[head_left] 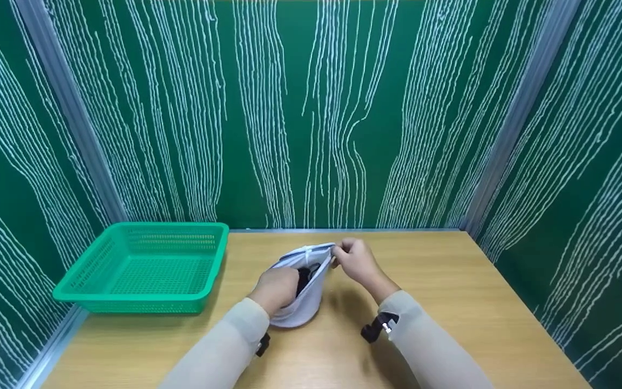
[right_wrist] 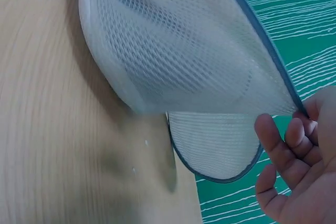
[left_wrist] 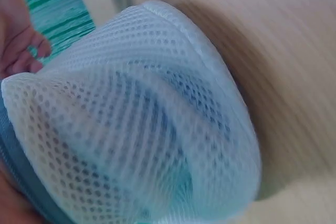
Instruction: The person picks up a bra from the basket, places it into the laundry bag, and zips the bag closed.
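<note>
A white mesh laundry bag (head_left: pixel 311 308) with a dark-edged opening stands on the table, its mouth held wide. My right hand (head_left: pixel 357 262) pinches the rim at the right end of the opening, with thumb and fingertips on the dark trim (right_wrist: pixel 286 80) in the right wrist view. Into the mouth reaches my left hand (head_left: pixel 278 286), at a black item (head_left: pixel 303 278) inside; its fingers are hidden there, so I cannot tell whether they hold it. A rounded mesh flap (right_wrist: pixel 215 145) hangs behind the bag. Through the mesh (left_wrist: pixel 131 119), the left wrist view shows only blurred shapes.
A green plastic basket (head_left: pixel 214 281) with perforated walls sits at the left of the wooden table (head_left: pixel 424 270). Green panels (head_left: pixel 300 189) with white wavy lines rise behind and on both sides. A dark camera mount (head_left: pixel 378 327) is strapped at my right wrist.
</note>
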Available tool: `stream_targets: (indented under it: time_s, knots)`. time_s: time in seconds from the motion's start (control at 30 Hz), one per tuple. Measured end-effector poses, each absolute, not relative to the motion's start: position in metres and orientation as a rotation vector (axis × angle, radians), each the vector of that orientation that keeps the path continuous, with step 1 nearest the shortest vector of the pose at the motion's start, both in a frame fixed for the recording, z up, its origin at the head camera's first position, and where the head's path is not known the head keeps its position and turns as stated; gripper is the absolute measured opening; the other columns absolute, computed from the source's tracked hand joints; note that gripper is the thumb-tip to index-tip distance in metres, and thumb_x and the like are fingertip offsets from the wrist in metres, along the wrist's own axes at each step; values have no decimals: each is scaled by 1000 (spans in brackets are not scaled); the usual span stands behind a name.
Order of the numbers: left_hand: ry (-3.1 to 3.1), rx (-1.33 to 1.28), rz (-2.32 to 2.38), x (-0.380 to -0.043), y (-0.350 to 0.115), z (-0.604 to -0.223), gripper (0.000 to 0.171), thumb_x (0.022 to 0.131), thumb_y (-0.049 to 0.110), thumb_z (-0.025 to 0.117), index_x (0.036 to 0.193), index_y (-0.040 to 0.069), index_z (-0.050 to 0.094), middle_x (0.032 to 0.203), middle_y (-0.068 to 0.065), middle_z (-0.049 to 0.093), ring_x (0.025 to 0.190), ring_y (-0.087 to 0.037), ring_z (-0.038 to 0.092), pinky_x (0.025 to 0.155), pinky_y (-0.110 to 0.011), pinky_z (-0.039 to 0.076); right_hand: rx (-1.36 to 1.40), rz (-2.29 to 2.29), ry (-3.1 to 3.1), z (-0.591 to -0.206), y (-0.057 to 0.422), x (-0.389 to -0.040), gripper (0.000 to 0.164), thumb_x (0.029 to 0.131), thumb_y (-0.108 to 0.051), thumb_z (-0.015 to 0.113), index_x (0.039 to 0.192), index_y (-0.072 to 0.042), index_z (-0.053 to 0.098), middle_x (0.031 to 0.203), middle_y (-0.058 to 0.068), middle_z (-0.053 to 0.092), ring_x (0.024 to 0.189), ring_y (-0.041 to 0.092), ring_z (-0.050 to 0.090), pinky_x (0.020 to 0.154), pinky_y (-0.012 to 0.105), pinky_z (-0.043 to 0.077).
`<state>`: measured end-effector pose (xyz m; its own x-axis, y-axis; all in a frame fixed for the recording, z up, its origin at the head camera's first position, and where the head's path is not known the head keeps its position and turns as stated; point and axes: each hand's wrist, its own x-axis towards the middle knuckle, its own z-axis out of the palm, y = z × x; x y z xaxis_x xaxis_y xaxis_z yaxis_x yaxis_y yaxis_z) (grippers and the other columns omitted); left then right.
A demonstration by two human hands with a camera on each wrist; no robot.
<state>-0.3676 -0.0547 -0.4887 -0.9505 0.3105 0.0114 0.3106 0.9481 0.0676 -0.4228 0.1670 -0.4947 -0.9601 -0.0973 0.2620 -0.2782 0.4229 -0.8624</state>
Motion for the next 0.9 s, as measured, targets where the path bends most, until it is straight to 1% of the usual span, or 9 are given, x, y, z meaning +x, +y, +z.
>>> stream_targets:
  time_s: [0.13, 0.3, 0.4, 0.47, 0.57, 0.63, 0.7, 0.8, 0.9]
  knots:
    - [-3159, -501, -463, -371, -64, -477, 14, 97, 16, 82, 89, 10, 71, 87, -4, 70, 77, -22, 64, 77, -42, 62, 313, 1550, -2501, -498, 168, -426, 27, 105, -8, 65, 79, -7, 72, 80, 20, 79, 75, 31, 78, 64, 29, 45]
    - [-3086, -521, -1011, -371, -79, -456, 31, 93, 32, 92, 102, 6, 77, 88, -1, 70, 77, -18, 67, 72, -37, 61, 307, 1555, -2511, -501, 169, -430, 24, 105, -9, 65, 83, -7, 74, 81, 21, 79, 80, 39, 79, 67, 30, 48]
    - [-2986, -400, -1044, -376, -89, -448, 34, 98, 41, 88, 107, 9, 81, 95, -3, 76, 84, -19, 70, 76, -40, 64, 304, 1549, -2521, -502, 170, -433, 23, 105, -10, 65, 84, -7, 74, 83, 23, 79, 85, 45, 79, 68, 30, 48]
    - [-2952, -247, -962, -381, -94, -450, 31, 103, 43, 81, 103, 12, 82, 96, -4, 78, 85, -21, 70, 77, -42, 62, 303, 1545, -2522, -502, 171, -433, 23, 106, -10, 65, 84, -7, 74, 84, 25, 78, 87, 47, 78, 68, 30, 47]
    - [-2949, -87, -852, -388, -102, -460, 28, 108, 35, 74, 91, 12, 75, 87, -3, 70, 83, -22, 64, 73, -39, 53, 288, 1546, -2531, -502, 172, -433, 23, 106, -11, 65, 85, -7, 74, 85, 26, 78, 88, 47, 76, 70, 31, 46]
    - [-2970, -48, -917, -389, -106, -467, 34, 109, 28, 71, 79, 14, 64, 78, -3, 60, 75, -22, 60, 66, -35, 48, 276, 1550, -2540, -502, 172, -433, 23, 106, -11, 65, 85, -6, 74, 85, 27, 78, 85, 43, 75, 71, 31, 45]
    - [-2947, -54, -1017, -390, -108, -471, 38, 111, 23, 68, 75, 15, 58, 74, -1, 55, 70, -20, 58, 63, -32, 45, 266, 1540, -2552, -501, 172, -433, 24, 107, -12, 65, 86, -5, 73, 82, 23, 78, 80, 34, 73, 71, 31, 45]
    - [-2815, -82, -1134, -391, -108, -468, 37, 112, 20, 64, 75, 14, 61, 75, -2, 60, 69, -18, 61, 64, -31, 49, 255, 1557, -2546, -498, 173, -433, 25, 106, -12, 63, 84, -4, 72, 76, 14, 76, 74, 23, 70, 70, 30, 46]
    - [-2671, -102, -1189, -390, -107, -459, 29, 112, 19, 64, 85, 10, 68, 79, -4, 67, 73, -19, 64, 68, -33, 53, 223, 1608, -2512, -497, 176, -435, 24, 103, -11, 62, 81, -5, 70, 69, 2, 70, 70, 18, 68, 66, 28, 46]
